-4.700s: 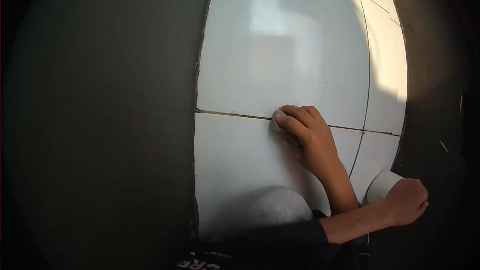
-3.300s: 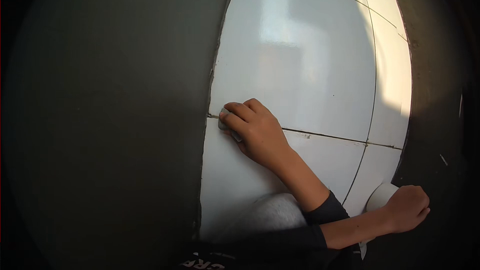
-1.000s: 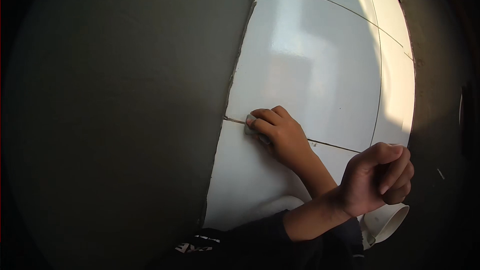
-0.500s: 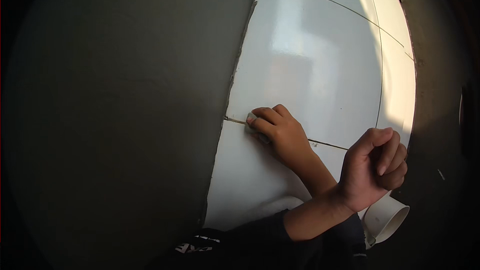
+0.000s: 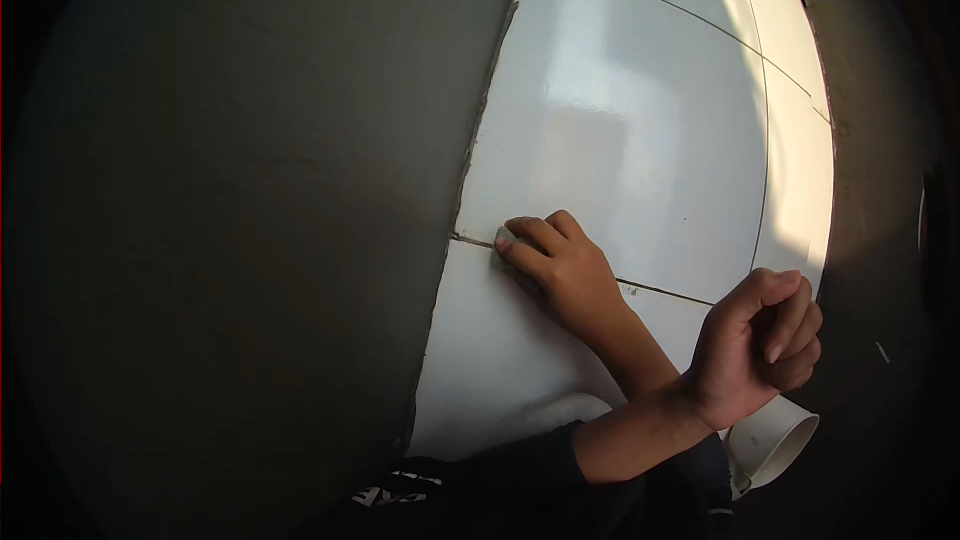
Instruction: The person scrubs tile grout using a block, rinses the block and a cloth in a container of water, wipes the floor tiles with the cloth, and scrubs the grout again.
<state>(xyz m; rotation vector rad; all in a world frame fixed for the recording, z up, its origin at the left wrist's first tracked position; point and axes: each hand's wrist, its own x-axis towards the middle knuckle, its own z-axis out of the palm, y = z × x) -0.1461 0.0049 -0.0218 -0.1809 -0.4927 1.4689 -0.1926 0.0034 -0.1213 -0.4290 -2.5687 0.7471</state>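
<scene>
At the left part of the dark joint [image 5: 667,292] between two white tiles, my right hand [image 5: 570,265] grips a small grey-green pad [image 5: 505,238] and presses it on the tile surface. Its fingertips are bent over the pad, and part of the pad is hidden beneath the hand. My left forearm crosses over my right one. My left hand [image 5: 757,345] hangs above the tiles at the lower right, palm side showing, fingers curled in and thumb on top, with nothing visible in it. Just below it lies a white round container [image 5: 775,440], its mouth facing right.
Large white tiles [image 5: 630,150] run up the view, with sunlight on their right side. A dark grey surface [image 5: 230,220] borders them on the left, and another dark area [image 5: 880,270] on the right. A light-coloured sliver [image 5: 882,352] lies there.
My right hand has gone left along the joint, then slightly back right, with the pad. My left hand has come off the container, up and left, and turned its palm side into view. The view has shifted.
</scene>
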